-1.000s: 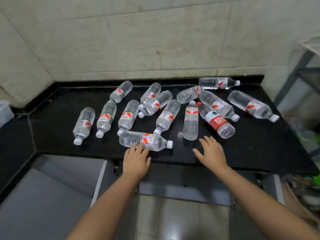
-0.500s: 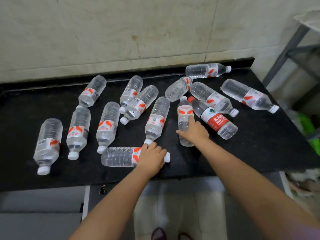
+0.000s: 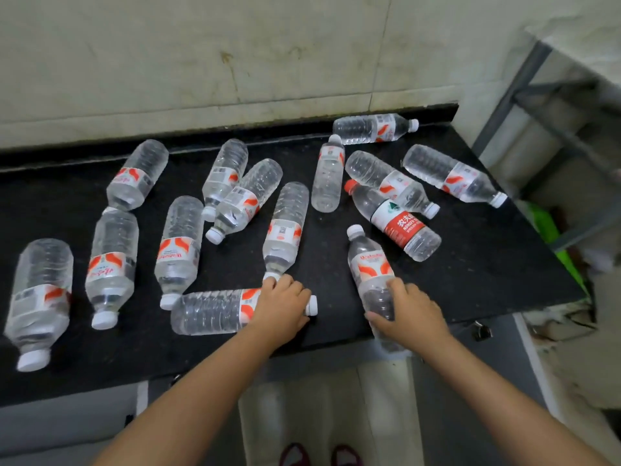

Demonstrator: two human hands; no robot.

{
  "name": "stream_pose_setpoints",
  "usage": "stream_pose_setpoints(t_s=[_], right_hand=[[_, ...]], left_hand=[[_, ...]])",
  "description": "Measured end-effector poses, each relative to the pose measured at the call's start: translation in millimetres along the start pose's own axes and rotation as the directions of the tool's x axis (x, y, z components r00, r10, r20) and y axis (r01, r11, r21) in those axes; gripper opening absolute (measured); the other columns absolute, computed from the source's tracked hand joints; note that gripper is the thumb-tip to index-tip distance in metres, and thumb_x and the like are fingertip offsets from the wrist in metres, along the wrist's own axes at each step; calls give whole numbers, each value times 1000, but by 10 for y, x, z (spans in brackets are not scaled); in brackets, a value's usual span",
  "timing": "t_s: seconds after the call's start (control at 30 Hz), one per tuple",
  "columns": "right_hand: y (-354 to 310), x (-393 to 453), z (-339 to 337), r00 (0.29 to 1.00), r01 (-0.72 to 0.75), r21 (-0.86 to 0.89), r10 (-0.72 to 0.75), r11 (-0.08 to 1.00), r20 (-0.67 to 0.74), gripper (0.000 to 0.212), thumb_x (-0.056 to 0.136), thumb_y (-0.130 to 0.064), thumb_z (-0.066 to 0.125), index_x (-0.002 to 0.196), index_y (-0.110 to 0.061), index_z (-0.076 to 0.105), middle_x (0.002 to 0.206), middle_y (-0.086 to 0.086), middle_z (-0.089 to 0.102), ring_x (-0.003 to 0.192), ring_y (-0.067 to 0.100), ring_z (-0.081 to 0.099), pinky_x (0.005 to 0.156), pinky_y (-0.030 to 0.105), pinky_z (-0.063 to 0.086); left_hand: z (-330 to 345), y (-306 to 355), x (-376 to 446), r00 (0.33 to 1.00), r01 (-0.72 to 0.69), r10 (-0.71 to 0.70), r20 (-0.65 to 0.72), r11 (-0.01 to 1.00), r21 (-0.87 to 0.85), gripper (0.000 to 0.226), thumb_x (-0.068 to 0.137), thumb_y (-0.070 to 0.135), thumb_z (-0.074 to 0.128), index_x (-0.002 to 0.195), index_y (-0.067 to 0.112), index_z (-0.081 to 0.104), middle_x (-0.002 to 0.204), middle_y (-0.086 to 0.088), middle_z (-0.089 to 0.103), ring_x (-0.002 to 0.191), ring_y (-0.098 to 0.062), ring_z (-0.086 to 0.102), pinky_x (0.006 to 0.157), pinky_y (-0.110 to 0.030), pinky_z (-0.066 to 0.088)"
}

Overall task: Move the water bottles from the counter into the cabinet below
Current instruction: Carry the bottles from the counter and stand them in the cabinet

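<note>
Head cam: left hand [image 3: 280, 306] grips sideways bottle [image 3: 215, 311] near counter [image 3: 487, 264] front edge; right hand [image 3: 411, 312] wraps another bottle [image 3: 369, 264], base overhanging edge. Red-label bottle [image 3: 400, 223] just beyond; other bottles scattered far/left.

Thirteen bottles [image 3: 183, 245] lie on the counter [image 3: 487, 264]: twelve white-capped, one red-capped bottle [image 3: 396, 222], with two hands [image 3: 280, 306] on two of them.

Stained wall tiles [image 3: 201, 62] and a grey metal rack [image 3: 524, 95] frame my view.
Below, I see a pale floor [image 3: 302, 408] and two dark red shoes [image 3: 319, 454]; something green [image 3: 551, 230] sits under the rack.
</note>
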State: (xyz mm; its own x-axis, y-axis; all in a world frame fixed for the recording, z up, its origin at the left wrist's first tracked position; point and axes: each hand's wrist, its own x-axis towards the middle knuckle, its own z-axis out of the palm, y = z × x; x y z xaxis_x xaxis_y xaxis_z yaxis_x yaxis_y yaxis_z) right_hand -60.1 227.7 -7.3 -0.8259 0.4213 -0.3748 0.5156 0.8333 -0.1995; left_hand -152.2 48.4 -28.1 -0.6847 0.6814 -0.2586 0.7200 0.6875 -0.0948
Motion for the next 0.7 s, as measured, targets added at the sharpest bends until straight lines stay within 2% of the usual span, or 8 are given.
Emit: stream_pose_setpoints(t_s=[0.03,0.1,0.13,0.27,0.37,0.43,0.57,0.7], right_hand=[[-30,61,-31,999,4,-20,-5,1000,-38,60,83,-54,56,125,-13,42,126,10,52,117,30,53,96,39,43],[-169,266,-88,994,6,-34,-9,999,-109,56,86,-52,53,123,-11,46,127,10,52,119,30,51,98,40,41],[-264,402,-106,992,6,-41,-11,999,-125,56,86,-51,53,123,-11,46,128,10,53,120,30,51,99,41,39],[-624,970,-138,998,-28,-62,24,998,-58,52,87,-43,56,127,-12,44,129,10,58,123,29,52,103,39,33],[-741,1197,-167,996,-71,-128,64,989,-64,34,88,-26,53,120,-16,55,126,4,62,120,25,55,102,33,33],[-763,1205,-232,993,-82,-176,64,981,-103,30,88,-26,53,116,-18,60,125,4,62,121,25,52,102,33,32],[-805,857,-610,985,-25,-133,2,991,-175,28,85,-25,57,112,-16,59,118,9,63,118,29,51,103,37,33],[-648,83,-856,980,103,-152,-126,983,-153,36,81,-25,64,115,-16,55,114,10,65,109,31,58,89,36,46]], left_hand=[[8,-1,14,999,-42,41,33,999,27,48,85,41,58,127,19,52,126,-1,58,121,-22,48,101,-36,36],[-54,14,27,995,-95,91,52,993,72,54,50,50,82,96,25,71,86,6,72,85,-15,66,75,-28,52],[-67,38,22,993,-112,108,42,987,112,52,41,48,85,86,26,73,75,8,71,75,-13,66,67,-25,52],[6,133,29,969,-237,217,119,951,199,30,93,15,48,122,9,49,124,-10,54,118,-29,42,97,-37,35],[-62,133,19,972,-237,225,76,931,279,27,95,9,43,121,5,49,124,-12,53,117,-30,41,96,-38,34],[-88,143,-15,973,-230,218,74,934,274,29,94,9,45,122,6,48,123,-13,52,115,-30,43,93,-37,36],[-303,136,-144,994,-88,101,-40,962,260,31,82,21,66,111,17,55,110,-7,60,103,-26,55,85,-32,45],[-522,61,-376,1000,18,-18,-3,993,118,40,88,10,54,126,7,42,129,-15,44,119,-32,44,95,-38,42]])
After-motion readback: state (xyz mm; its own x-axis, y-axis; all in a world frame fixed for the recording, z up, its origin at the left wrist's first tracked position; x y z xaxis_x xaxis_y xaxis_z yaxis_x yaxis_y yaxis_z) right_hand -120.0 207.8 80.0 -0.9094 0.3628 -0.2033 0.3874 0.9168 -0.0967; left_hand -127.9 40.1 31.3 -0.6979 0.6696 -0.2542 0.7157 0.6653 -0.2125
